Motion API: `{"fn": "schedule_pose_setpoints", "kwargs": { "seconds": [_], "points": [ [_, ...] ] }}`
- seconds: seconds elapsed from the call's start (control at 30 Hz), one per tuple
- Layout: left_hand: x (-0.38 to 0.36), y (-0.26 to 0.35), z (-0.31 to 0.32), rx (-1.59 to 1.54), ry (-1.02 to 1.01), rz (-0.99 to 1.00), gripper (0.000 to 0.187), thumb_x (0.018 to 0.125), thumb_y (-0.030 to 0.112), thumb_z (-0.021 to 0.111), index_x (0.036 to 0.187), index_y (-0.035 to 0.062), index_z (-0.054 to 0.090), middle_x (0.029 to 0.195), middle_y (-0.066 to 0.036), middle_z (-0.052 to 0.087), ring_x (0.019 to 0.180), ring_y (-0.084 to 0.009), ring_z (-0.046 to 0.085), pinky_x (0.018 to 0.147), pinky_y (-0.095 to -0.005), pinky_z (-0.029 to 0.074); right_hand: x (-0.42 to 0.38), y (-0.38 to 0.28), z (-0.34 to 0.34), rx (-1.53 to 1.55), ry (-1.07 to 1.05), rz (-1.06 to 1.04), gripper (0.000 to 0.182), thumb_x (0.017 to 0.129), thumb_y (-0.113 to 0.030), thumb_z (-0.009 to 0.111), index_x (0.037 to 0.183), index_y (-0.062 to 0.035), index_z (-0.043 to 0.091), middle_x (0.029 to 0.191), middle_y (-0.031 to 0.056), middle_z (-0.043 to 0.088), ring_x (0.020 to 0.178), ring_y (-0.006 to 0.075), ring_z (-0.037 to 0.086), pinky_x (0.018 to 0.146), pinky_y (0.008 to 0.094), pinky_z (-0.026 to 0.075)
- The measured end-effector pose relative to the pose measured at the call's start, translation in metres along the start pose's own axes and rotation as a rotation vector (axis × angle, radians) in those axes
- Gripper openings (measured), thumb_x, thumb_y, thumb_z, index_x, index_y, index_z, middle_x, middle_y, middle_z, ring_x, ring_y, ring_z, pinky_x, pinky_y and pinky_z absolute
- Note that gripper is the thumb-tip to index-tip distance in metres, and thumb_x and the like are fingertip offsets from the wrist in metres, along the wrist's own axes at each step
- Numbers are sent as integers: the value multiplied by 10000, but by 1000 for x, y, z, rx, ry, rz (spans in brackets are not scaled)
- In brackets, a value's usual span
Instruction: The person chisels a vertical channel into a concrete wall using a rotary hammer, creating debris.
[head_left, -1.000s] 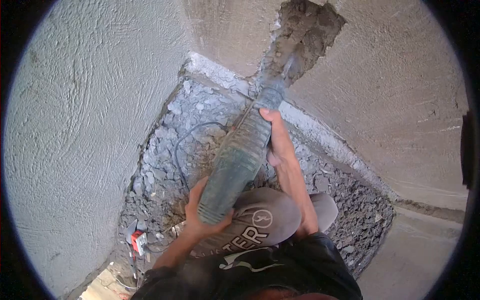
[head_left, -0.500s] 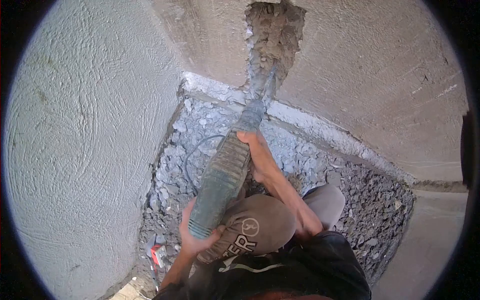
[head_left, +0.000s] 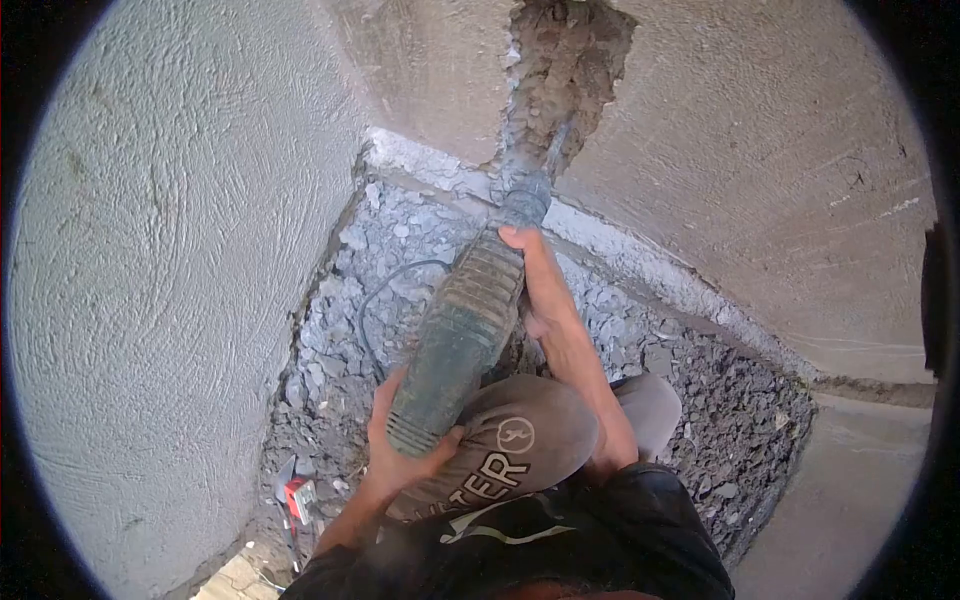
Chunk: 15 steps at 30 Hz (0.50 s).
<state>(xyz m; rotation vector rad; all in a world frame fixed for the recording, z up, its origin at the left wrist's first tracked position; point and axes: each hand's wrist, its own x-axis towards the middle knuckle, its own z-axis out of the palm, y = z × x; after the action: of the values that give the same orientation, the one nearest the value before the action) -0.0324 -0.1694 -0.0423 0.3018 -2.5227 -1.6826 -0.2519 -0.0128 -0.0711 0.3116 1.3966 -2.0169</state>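
Note:
A dusty green demolition hammer (head_left: pixel 455 335) slants up across the middle of the view, resting near my thigh. My left hand (head_left: pixel 405 450) is closed around its rear end. Farther forward, my right hand (head_left: pixel 535 275) grips the front of the ribbed body, thumb on top and the other fingers hidden beneath. The chisel bit (head_left: pixel 558 148) reaches into a rough channel (head_left: pixel 565 75) broken into the plastered wall (head_left: pixel 740 150). Dust hangs around the tool's nose, so the exact contact of the tip cannot be made out.
Grey rubble (head_left: pixel 325 350) covers the ground at the wall's foot. A black cable (head_left: pixel 365 320) loops left of the hammer. One textured wall (head_left: pixel 180 280) rises at left; a ledge (head_left: pixel 660 265) runs along the other. A red-and-grey tool (head_left: pixel 297 497) lies lower left.
The view has shifted slightly, with the wall channel appearing farther right. The hammer and both hands appear a little higher and to the right; both grips are unchanged.

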Motion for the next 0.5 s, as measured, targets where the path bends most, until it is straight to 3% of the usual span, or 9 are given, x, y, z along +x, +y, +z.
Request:
{"fn": "schedule_pose_setpoints", "kwargs": {
  "seconds": [0.07,0.13,0.27,0.37,0.43,0.5],
  "points": [
    [4,2,0,-46,-3,-58,890,670,130,862,1399,-47,383,1239,-156,573,1140,-221,573,998,-361,445,4,2,3,3,9,-3,644,848,-470,590,1328,-73,426,1192,111,542,1078,241,561,922,449,444],
    [10,4,0,-125,-10,-115,887,661,128,863,1394,-45,395,1239,-160,576,1151,-228,573,1000,-357,450,15,8,6,231,-36,33,575,851,-420,625,1261,-61,441,1115,101,547,1011,224,568,892,428,470],
    [11,-11,7,-122,-12,-148,877,657,130,866,1388,-40,413,1232,-154,592,1139,-233,585,998,-357,452,26,14,-2,253,-68,-3,558,848,-373,658,1246,-47,444,1129,123,536,1034,227,555,895,440,482],
    [1,-26,-2,26,22,-87,859,658,147,869,1372,-45,430,1226,-152,609,1128,-232,593,1002,-360,446,22,24,4,166,9,-54,615,846,-350,674,1316,-41,424,1168,135,528,1068,238,543,909,425,482],
    [-9,-38,-13,-71,21,-2,865,651,153,870,1366,-58,432,1214,-144,610,1119,-227,593,1002,-368,441,4,18,19,154,-39,-183,693,840,-329,687,1384,-20,390,1218,149,520,1103,255,530,925,414,477],
    [-12,-29,-19,-143,41,-7,873,640,159,874,1363,-62,438,1218,-143,604,1122,-227,589,1002,-372,440,0,20,26,142,-51,-167,679,844,-350,681,1373,-34,397,1191,123,508,1093,236,518,924,401,466]
  ]
}}
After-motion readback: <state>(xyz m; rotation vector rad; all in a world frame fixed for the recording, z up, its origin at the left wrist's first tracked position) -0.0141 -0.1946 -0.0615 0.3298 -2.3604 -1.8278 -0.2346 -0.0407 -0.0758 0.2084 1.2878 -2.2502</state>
